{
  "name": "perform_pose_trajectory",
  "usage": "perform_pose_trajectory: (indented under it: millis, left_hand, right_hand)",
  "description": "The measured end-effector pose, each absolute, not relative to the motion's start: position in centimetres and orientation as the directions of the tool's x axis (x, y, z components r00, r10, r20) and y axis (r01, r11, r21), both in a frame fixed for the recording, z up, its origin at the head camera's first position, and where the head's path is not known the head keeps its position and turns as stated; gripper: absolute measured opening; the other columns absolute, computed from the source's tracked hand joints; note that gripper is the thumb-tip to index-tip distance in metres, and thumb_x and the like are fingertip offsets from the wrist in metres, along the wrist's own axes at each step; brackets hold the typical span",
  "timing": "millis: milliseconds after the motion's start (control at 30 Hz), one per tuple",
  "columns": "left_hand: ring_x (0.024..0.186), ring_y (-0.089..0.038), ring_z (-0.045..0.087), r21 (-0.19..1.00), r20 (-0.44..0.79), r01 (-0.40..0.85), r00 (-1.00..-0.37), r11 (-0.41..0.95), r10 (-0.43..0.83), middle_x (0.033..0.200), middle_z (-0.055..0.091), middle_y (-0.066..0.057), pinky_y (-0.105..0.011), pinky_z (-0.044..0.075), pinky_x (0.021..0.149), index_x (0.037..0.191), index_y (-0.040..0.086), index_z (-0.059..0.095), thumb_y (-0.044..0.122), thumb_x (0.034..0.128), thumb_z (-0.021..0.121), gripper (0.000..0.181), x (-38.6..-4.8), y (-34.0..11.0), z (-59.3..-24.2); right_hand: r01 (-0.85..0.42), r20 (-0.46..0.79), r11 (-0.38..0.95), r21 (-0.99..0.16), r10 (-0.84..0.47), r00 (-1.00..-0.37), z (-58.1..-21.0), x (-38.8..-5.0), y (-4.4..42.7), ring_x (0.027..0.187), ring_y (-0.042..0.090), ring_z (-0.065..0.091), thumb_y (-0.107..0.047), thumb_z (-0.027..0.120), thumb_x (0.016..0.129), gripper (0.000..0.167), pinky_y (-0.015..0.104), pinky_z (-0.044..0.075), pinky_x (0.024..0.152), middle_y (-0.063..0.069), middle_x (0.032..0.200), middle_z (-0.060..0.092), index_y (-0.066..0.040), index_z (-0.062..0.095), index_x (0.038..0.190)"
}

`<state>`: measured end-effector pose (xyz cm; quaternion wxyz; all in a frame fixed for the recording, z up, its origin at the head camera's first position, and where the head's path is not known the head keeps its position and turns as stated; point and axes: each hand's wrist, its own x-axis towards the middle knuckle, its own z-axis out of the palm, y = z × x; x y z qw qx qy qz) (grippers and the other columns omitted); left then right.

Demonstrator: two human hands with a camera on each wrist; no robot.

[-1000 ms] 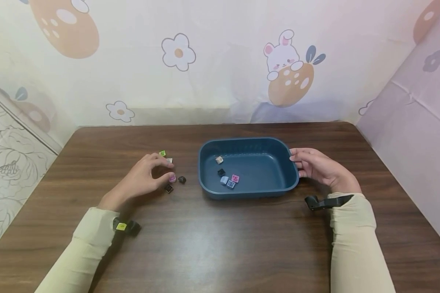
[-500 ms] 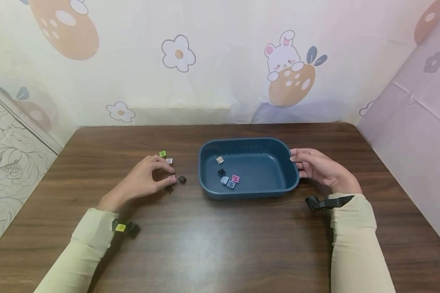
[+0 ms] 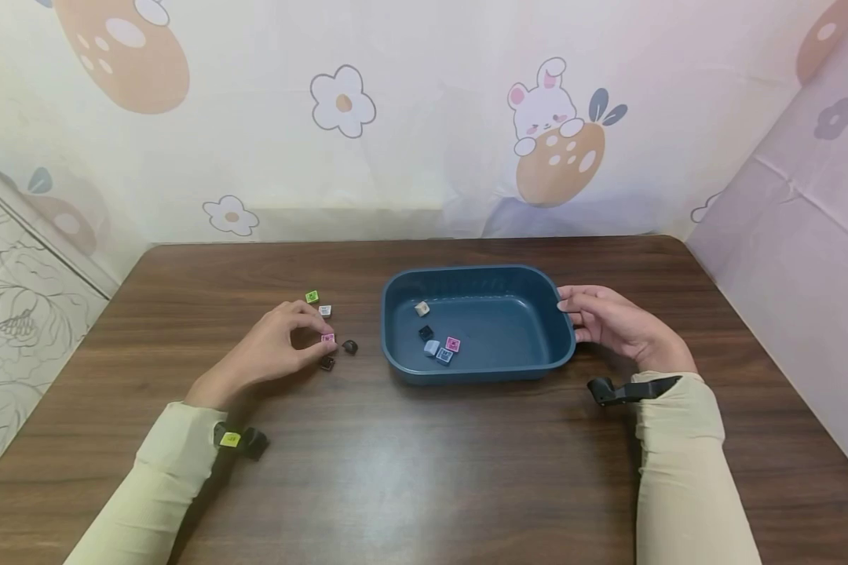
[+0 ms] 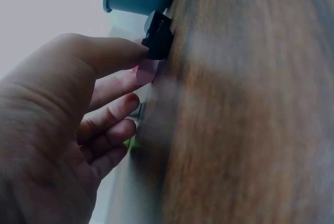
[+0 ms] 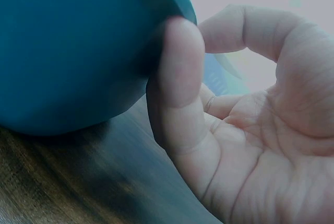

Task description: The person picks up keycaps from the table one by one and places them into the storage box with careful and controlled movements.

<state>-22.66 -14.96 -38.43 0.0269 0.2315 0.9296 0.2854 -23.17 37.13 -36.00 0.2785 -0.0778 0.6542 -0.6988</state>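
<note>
My left hand [image 3: 272, 345] pinches a pink keycap [image 3: 328, 338] between thumb and index finger, low over the table; the left wrist view shows its pink side [image 4: 147, 71] behind the thumb tip. Around that hand lie a black keycap [image 3: 327, 363] below the thumb, a dark rounded keycap [image 3: 350, 347] to the right, a white keycap [image 3: 325, 311] and a green keycap [image 3: 312, 297] beyond the fingers. My right hand [image 3: 618, 326] grips the right rim of a dark blue plastic basin [image 3: 480, 373], thumb at the rim, fingers against the outer wall [image 5: 78, 51].
Inside the basin, toward its left, lie a beige keycap [image 3: 422, 309], a black one, a light blue one, a pink one and a blue one. The brown wooden table [image 3: 410, 471] reaches back to a wall covering [image 3: 410, 157] printed with rabbits and flowers.
My left thumb and index finger have closed in on the pink keycap, which has shifted slightly left and shows its printed face. My right hand and the basin have stayed put.
</note>
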Motion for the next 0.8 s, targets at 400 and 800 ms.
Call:
perform_pose_trajectory:
  millis: [400,800]
  left_hand:
    - [0.122,-0.031,0.062,0.538,0.072,0.403,-0.897,0.740,0.436,0.119,0.072,-0.006,-0.058,0.047,0.111,0.104,0.021,0.083,0.028,0.0893,0.085,0.017,-22.73,-15.28,-38.49]
    - [0.120,-0.029,0.062,0.545,0.082,0.408,-0.895,0.732,0.438,0.116,0.072,-0.004,-0.056,0.047,0.109,0.105,0.022,0.083,0.028,0.0907,0.084,0.016,-22.84,-15.25,-38.37]
  right_hand:
    - [0.293,-0.270,0.025,-0.956,-0.469,-0.841,-35.88,-23.14,37.00,0.083,0.011,0.076,-0.006,0.048,0.109,0.025,0.027,0.065,0.074,0.002,0.098,0.079,-0.011,0.070,0.120]
    - [0.288,-0.264,0.026,-0.957,-0.483,-0.835,-35.80,-23.03,36.97,0.086,0.012,0.078,-0.007,0.047,0.110,0.026,0.027,0.065,0.075,0.002,0.101,0.080,-0.012,0.070,0.121]
